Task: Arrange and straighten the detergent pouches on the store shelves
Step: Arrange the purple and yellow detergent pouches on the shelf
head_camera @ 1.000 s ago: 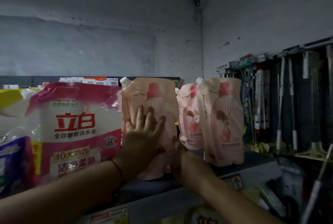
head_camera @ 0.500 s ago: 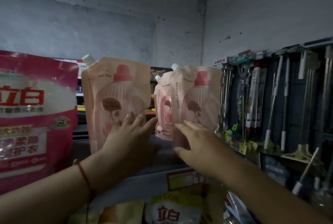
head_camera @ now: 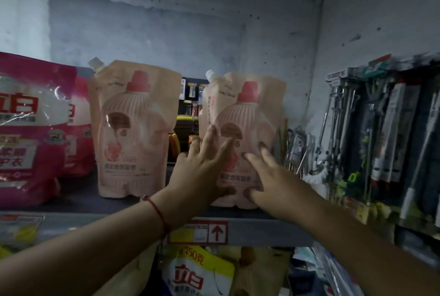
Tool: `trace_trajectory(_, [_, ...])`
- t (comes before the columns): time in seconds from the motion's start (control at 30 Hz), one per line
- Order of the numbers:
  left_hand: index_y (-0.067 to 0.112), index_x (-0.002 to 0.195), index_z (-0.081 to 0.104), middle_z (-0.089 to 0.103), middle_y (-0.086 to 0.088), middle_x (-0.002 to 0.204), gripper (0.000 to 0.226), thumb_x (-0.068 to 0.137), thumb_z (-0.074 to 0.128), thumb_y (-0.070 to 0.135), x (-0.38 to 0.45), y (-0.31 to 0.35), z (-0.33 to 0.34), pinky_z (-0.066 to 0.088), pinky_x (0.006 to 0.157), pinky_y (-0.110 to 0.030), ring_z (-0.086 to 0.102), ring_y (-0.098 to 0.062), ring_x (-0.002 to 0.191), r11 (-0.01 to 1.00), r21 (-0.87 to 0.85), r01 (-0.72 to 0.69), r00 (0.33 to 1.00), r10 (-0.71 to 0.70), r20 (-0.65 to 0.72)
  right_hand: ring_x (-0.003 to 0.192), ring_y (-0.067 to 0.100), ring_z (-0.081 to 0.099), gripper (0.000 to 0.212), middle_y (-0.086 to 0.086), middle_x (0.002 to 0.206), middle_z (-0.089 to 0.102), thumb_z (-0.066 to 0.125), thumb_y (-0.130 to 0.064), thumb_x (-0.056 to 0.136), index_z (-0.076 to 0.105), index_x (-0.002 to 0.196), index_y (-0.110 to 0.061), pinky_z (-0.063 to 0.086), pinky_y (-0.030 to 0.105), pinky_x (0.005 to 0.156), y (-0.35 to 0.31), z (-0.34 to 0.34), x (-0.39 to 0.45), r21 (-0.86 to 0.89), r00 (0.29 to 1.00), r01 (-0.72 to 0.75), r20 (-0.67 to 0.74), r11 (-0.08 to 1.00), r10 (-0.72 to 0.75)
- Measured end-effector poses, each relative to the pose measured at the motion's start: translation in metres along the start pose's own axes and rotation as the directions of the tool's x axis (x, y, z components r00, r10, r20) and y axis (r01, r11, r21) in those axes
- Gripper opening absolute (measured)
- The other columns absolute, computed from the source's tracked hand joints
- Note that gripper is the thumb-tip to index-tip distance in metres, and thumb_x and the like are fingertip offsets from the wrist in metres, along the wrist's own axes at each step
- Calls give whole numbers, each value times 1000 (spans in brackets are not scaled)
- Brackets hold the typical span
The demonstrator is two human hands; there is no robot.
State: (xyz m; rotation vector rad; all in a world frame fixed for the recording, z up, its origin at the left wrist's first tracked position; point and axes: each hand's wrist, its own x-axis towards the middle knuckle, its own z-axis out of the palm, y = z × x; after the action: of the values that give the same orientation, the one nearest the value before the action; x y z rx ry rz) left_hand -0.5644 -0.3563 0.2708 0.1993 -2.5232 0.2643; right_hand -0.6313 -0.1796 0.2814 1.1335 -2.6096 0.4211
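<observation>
- A yellow-and-white detergent bag sits on the lower shelf, below both forearms and nearest the camera.
- The grey shelf edge carries a price tag with a red arrow, just under the left wrist, which wears a red string bracelet.
- The left hand lies flat with fingers spread wide, its fingertips pressed on the left front of the right peach pouch, thumb near the pouch's bottom.
- The right hand is also open, fingers spread against the lower right front of the same pouch, thumb close to the left thumb at the pouch's base; neither hand closes around it.
- That pouch stands upright at the shelf's front edge, between the two sets of fingers, white spout at its upper left corner; another pouch seems to stand just behind it, but this is hard to tell.
- The left peach pouch stands upright, well apart to the left of the left fingers, untouched.
- Magenta detergent bags stand farther left still.
- Hanging mops and tools fill the rack right of the right fingers.
- A grey wall rises behind everything.
</observation>
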Motion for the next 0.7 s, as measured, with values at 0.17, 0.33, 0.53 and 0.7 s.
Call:
trace_trajectory(0.17, [36,152,-24,-30,-10,161,113,83,59,69,15,9,17,29,115,-51,0,-36,151,1000,-7,29,999,-29,-32,141,27,33,87,-11,161,-22,60,-40,89,0,152,-43,38,46,110,23,7,16,44,999,34,35,998,-36])
trace_trajectory(0.33, [38,153,-21,-25,-12,162,110,86,64,57,23,7,30,36,113,-52,9,-35,150,996,-64,55,997,-58,-43,143,27,30,94,-15,155,-34,64,-37,88,-5,151,-47,42,43,108,35,16,30,84,996,65,60,994,-70])
trace_trajectory(0.53, [41,150,-24,-12,-14,164,116,85,71,48,27,10,37,38,111,-56,10,-36,150,988,-103,114,990,-122,-71,146,32,21,97,-10,155,-36,66,-39,87,-5,153,-43,35,42,113,35,20,40,90,992,92,84,992,-99])
trace_trajectory(0.7, [40,151,-23,-7,-12,164,112,85,67,54,19,11,35,35,113,-55,8,-35,150,991,-59,117,992,-120,-48,147,30,19,97,-10,155,-36,65,-41,88,-7,153,-42,33,45,115,34,19,37,108,993,87,75,990,-95])
